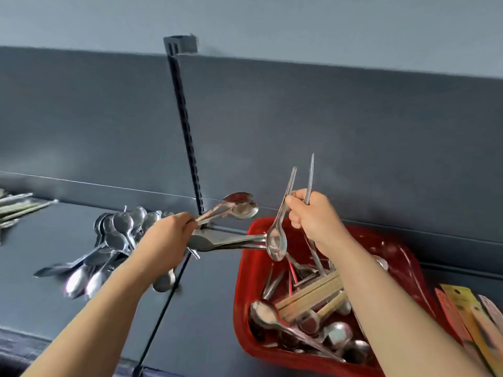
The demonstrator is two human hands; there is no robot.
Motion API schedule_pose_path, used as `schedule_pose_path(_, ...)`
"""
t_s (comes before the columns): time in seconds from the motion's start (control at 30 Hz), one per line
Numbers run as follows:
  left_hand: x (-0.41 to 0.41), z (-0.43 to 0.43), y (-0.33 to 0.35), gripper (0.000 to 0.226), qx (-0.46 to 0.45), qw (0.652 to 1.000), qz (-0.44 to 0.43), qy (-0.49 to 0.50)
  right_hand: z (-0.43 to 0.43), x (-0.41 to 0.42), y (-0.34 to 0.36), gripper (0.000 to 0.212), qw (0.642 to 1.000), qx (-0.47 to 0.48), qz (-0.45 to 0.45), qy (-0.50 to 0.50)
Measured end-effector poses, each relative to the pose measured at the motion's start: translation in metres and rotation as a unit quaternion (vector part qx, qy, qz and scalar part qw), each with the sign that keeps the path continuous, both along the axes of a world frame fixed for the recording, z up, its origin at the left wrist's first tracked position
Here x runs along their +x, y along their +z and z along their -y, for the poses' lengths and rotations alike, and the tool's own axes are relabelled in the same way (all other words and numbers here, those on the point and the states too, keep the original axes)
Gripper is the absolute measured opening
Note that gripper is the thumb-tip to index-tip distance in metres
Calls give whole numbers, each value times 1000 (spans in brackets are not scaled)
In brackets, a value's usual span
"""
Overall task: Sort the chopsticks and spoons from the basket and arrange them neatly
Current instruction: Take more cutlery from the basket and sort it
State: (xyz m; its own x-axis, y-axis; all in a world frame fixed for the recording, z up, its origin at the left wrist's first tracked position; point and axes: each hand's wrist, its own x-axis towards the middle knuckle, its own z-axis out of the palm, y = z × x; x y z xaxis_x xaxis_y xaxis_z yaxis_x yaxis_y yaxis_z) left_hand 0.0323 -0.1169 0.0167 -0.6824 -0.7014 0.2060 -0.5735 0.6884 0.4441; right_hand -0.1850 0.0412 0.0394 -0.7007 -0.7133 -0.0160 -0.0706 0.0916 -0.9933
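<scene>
The red basket [242,281] sits on the worktop [40,303] at 4 o'clock, loaded with spoons and wooden chopsticks [313,292]. Above its 11 o'clock corner the right hand [313,216] has its grip clamped on a single spoon [277,242], bowl hanging down, and a metal chopstick [310,172] pointing to 12 o'clock. The left hand [168,235], near centre, has its grip closed round a bunch of spoons [241,208], bowls toward 2 o'clock. A spoon pile [114,235] lies at 8 o'clock and sorted chopsticks [19,205] at 9 o'clock.
</scene>
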Motion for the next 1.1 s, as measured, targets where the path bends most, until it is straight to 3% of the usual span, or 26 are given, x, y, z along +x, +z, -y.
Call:
schedule_pose_path(0.27,101,107,-25,27,21,993,33,110,128,97,-44,17,994,94,-4,64)
schedule_pose_path(0.5,120,164,-56,33,69,989,82,103,193,152,-89,24,982,182,43,32)
schedule_pose_path(0.63,118,176,-68,36,80,989,83,91,205,162,-98,23,975,216,42,4)
schedule_pose_path(0.87,121,182,-81,39,65,992,50,97,198,163,-103,15,979,189,29,-73)
schedule_pose_path(1.1,122,180,-82,25,59,994,29,83,197,167,-105,5,969,231,-22,-88)
